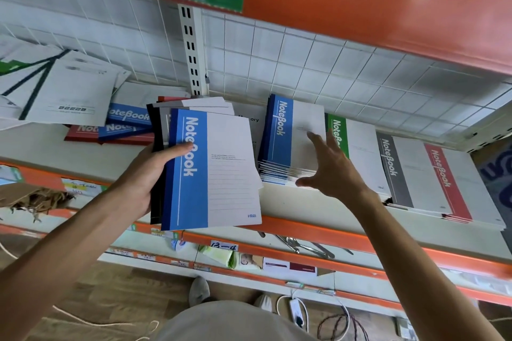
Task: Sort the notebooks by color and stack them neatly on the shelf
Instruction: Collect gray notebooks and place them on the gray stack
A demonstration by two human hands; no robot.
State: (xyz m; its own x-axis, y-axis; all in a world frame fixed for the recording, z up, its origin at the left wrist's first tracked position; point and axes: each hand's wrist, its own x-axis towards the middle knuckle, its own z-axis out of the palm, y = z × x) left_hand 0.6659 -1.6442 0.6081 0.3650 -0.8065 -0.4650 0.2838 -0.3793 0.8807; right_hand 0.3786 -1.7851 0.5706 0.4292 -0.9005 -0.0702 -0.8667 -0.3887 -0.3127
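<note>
Orange-edged shelf (304,225) across the whole view, white grid backing behind it. Along the right half of the shelf, sorted notebook stacks side by side and overlapping like tiles: blue stack (279,130) propped up highest, then green stack (339,133), grey stack (393,166), red stack (446,174) at the far right. On the left part of the shelf, a loose jumble: white paper-covered booklets (69,94) lying over a few red and blue notebooks (124,122), partly hidden, exact count hard to tell. In front of the shelf, held above its edge, a hand-held bundle of notebooks (219,169), a blue-spined one on top, darker and grey covers fanned out behind and a red cover at the very back. Left hand (144,174) gripping that bundle at its spine side, thumb across the blue band, fingers wrapped behind. Right hand (329,166) apart from the left, fingers spread and straight, holding nothing, reaching at the lower front of the blue stack, possibly touching its edge, though contact unclear. Below, a lower shelf with metal utensils (302,243) and small labels.
</note>
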